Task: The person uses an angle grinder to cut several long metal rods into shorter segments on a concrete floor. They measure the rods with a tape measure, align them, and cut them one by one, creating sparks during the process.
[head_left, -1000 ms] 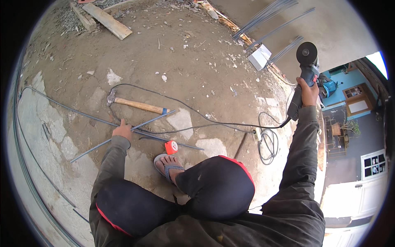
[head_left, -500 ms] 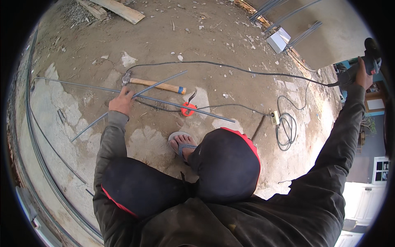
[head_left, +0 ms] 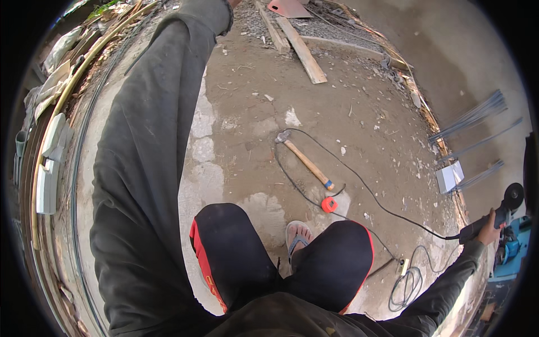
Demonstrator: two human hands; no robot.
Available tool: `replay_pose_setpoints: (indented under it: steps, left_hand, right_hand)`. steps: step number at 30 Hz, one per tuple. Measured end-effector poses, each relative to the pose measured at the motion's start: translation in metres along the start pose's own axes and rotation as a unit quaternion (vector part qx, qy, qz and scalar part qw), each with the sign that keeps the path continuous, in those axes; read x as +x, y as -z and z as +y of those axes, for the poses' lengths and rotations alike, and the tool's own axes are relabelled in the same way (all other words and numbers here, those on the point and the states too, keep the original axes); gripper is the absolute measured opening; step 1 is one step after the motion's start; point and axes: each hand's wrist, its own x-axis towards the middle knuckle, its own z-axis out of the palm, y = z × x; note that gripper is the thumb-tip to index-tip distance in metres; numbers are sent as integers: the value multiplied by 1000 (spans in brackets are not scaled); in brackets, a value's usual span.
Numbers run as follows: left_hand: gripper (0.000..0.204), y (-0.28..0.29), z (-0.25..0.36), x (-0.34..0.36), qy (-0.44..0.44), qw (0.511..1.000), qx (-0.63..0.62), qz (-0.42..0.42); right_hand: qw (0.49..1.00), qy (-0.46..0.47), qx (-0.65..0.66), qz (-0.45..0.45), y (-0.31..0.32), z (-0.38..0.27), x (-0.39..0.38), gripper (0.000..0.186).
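My left hand (head_left: pixel 230 3) is only a sliver of skin at the top edge beside its raised dark sleeve; whatever it holds is out of sight. At the right, my right hand (head_left: pixel 489 229) grips a black angle grinder (head_left: pixel 474 229) with a dark disc, its cord trailing over the dirt. A hammer (head_left: pixel 307 163) with a wooden handle and blue band lies on the ground ahead of my knees, ringed partly by cable. An orange tape measure (head_left: pixel 329 205) is just below it, near my sandalled foot (head_left: pixel 297 238).
Planks (head_left: pixel 300 50), gravel and a pink sheet (head_left: pixel 286 7) lie at the back. Steel rods (head_left: pixel 471 118) and a white block (head_left: pixel 448 178) line the right wall. Long bars, pipes (head_left: pixel 84 62) and debris run along the left. A coiled extension cord (head_left: pixel 407 289) lies by my right knee.
My left arm has swung up to the top edge, and the crossed bars no longer show on the ground. The grinder sits lower in the picture. The view has turned leftward.
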Motion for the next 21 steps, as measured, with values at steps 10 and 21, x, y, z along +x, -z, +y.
replay_pose_setpoints:
  steps: [10,21]
  left_hand:
    - [42,281,-249,-151,406,786,-251,394]
    - [60,300,-62,-644,663,580,-357,312]
  right_hand:
    - [981,-81,111,-139,-173,9,-26,49]
    - [937,124,127,-301,-387,-115,-115,68]
